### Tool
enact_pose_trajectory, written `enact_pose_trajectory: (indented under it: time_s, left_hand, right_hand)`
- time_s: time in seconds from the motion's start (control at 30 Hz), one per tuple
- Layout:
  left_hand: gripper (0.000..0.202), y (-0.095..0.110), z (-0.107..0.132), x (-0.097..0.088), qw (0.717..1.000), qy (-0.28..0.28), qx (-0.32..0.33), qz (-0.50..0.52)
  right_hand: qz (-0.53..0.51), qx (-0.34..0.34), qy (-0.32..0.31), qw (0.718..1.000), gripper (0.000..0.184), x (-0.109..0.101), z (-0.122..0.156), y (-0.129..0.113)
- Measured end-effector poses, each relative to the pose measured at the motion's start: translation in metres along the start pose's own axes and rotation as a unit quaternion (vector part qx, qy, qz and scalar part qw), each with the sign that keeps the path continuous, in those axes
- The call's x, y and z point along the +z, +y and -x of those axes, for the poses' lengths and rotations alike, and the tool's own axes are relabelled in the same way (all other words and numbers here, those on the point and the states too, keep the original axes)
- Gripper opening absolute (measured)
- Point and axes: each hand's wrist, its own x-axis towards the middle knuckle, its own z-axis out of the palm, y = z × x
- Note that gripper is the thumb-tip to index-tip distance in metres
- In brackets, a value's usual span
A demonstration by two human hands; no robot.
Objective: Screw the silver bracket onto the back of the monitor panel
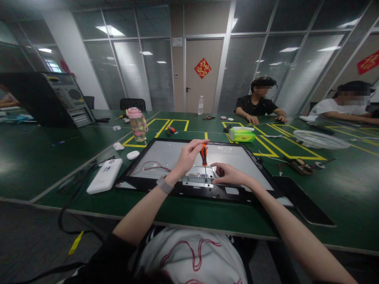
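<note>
My left hand (189,155) is closed on an upright screwdriver (203,154) with an orange and black handle, its fingers at the handle's top. The screwdriver's shaft points down to a shiny metal bracket (197,184) near the front edge of a flat display panel (174,152). This panel lies on the table, grey in the middle with a black frame. At the bracket's right end, my right hand (227,174) curves its thumb and fingers around the edge. Whatever sits beneath that palm is partly hidden. Thin wires (151,165) run across the panel's left side.
To the left lie a white power bank (105,175) and a small white case (133,155); a drink bottle (137,124) stands behind. At right are a black phone-like slab (304,201), a tissue pack (242,134) and a white fan grille (321,139). Two people sit across the table.
</note>
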Motion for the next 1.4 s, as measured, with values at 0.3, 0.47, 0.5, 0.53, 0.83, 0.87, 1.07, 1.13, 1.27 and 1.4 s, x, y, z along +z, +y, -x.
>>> enact_pose_trajectory:
  time_s: [0.3,0.47,0.5,0.53,0.83,0.87,1.07,1.13,1.27,1.4]
  left_hand:
    - [0.021,-0.0006,0.0011,0.0017,0.998,0.044,-0.005,-0.038]
    - [0.024,-0.0006,-0.0009,-0.0006,0.999,0.029,-0.022,-0.002]
    - [0.022,-0.0007,-0.0008,-0.0001,0.999,0.035,-0.025,-0.005]
    - [0.020,-0.0009,-0.0005,0.0007,0.999,0.042,-0.026,-0.012]
    - [0.026,0.0002,0.0006,0.0026,0.997,0.055,-0.030,-0.048]
    - [0.025,0.0005,0.0007,0.0021,0.997,0.055,-0.024,-0.046]
    - [0.015,-0.0001,0.0022,0.0042,0.995,0.078,-0.017,-0.055]
    - [0.016,-0.0002,0.0022,0.0049,0.996,0.074,-0.016,-0.056]
    - [0.023,-0.0002,0.0010,0.0036,0.999,0.032,-0.015,-0.003]
    - [0.023,-0.0005,0.0007,0.0028,0.999,0.030,-0.016,-0.006]
  right_hand:
    - [0.004,-0.003,0.004,1.000,0.065,-0.0005,0.0001,0.0013]
    - [0.010,0.004,0.000,1.000,0.068,-0.0013,0.0004,-0.0003]
    - [0.010,0.003,-0.001,1.000,0.068,-0.0013,0.0002,-0.0003]
    - [0.010,0.002,-0.001,1.000,0.068,-0.0013,0.0001,-0.0003]
    - [-0.013,0.012,-0.002,1.000,0.056,-0.0008,-0.0001,0.0010]
    - [-0.014,0.012,-0.002,1.000,0.056,-0.0008,-0.0001,0.0013]
    - [-0.010,0.006,-0.003,1.000,0.058,-0.0014,-0.0004,0.0003]
    - [-0.010,0.008,-0.005,1.000,0.058,-0.0018,-0.0005,-0.0003]
    - [-0.006,0.007,-0.007,1.000,0.058,-0.0022,-0.0007,-0.0001]
    - [0.004,0.007,-0.004,1.000,0.057,-0.0023,-0.0006,0.0002]
